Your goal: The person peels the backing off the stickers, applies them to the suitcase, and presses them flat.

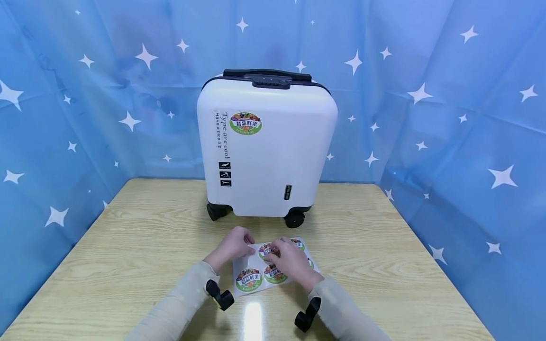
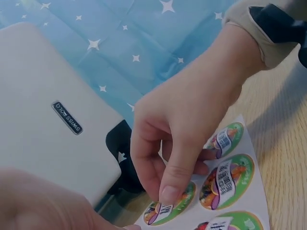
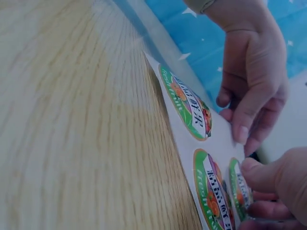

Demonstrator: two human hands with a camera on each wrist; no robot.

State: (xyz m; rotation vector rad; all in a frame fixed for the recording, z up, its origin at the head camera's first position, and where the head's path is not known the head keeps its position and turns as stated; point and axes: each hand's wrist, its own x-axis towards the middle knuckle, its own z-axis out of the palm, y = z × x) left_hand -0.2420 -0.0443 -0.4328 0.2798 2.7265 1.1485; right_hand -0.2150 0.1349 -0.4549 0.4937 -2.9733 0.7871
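A white sheet of round fruit stickers [image 1: 241,262] lies on the table in front of a white suitcase [image 1: 273,147]. My left hand [image 1: 233,245] pinches the sheet's far left corner, thumb on top, as the right wrist view shows of the left hand [image 3: 256,81]. Fingers curled, my right hand [image 1: 292,260] is over the far row and pinches at the edge of one sticker [image 3: 238,184]. In the left wrist view, the thumb of the right hand [image 2: 180,120] lies against that sticker [image 2: 184,203]; its other fingertips are partly hidden. The sheet's left far part is bare.
The suitcase stands upright on black wheels [image 1: 294,219], with a fruit sticker [image 1: 245,123] on its upper left front, beside printed lettering. A blue curtain [image 1: 106,57] with white stars surrounds the wooden table [image 1: 145,227] at the back and sides.
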